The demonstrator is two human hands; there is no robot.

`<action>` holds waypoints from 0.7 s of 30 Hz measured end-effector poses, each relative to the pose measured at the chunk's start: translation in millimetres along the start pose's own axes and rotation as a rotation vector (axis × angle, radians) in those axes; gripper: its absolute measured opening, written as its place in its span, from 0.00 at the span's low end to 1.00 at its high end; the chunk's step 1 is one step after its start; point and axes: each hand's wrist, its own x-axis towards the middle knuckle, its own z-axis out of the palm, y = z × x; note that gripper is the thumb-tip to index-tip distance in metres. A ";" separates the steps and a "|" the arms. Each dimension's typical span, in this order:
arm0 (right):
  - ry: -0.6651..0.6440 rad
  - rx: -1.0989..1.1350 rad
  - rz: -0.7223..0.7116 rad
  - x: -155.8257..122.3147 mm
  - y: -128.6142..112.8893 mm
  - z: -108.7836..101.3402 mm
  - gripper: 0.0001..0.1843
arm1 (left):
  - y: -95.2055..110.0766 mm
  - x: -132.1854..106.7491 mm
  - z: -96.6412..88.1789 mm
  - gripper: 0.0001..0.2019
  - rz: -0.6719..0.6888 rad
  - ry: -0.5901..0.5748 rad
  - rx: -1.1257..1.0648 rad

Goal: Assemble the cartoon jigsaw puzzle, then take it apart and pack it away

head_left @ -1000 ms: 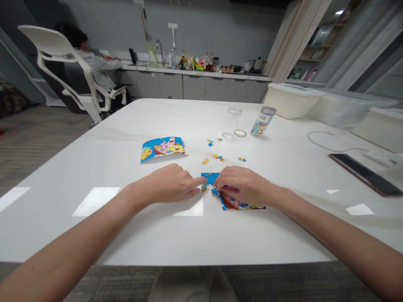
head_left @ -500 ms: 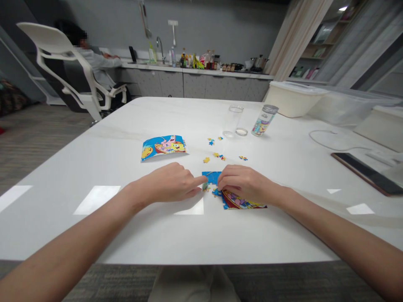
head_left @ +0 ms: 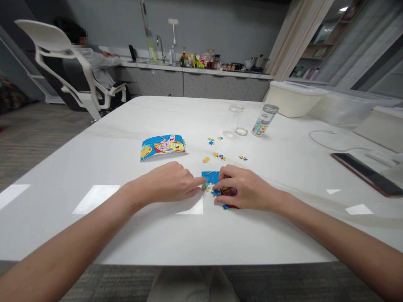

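Observation:
A partly joined jigsaw puzzle (head_left: 210, 176) lies flat on the white table, showing blue areas and cartoon figures. My left hand (head_left: 171, 183) comes in from its left side, index finger stretched to the puzzle's left edge, thumb apart, the other fingers curled. Over the lower right part of the puzzle is my right hand (head_left: 244, 187), hiding much of the picture. Its thumb and a fingertip are on either side of a small blue puzzle piece (head_left: 215, 193). Loose yellow puzzle pieces (head_left: 206, 160) and several others lie beyond the hands.
A curved picture sheet (head_left: 163, 147) stands at the left. Behind the pieces are a clear jar (head_left: 233, 119), a lid (head_left: 241, 131) and a labelled canister (head_left: 265, 120). A phone (head_left: 365, 174), cable and storage boxes (head_left: 294, 98) occupy the right. A person sits far left.
My right hand has spread its fingers, and its thumb has come down toward me, by the blue piece. The left hand stays at the puzzle's left edge.

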 end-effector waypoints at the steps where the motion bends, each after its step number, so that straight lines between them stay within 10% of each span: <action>1: -0.006 0.024 0.016 -0.3 -1.6 0.8 0.09 | 0.1 -0.1 -1.0 0.10 0.007 -0.006 -0.013; 21: 0.021 0.113 0.080 2.0 -6.1 7.2 0.07 | 2.9 1.1 -9.4 0.12 0.052 0.000 -0.178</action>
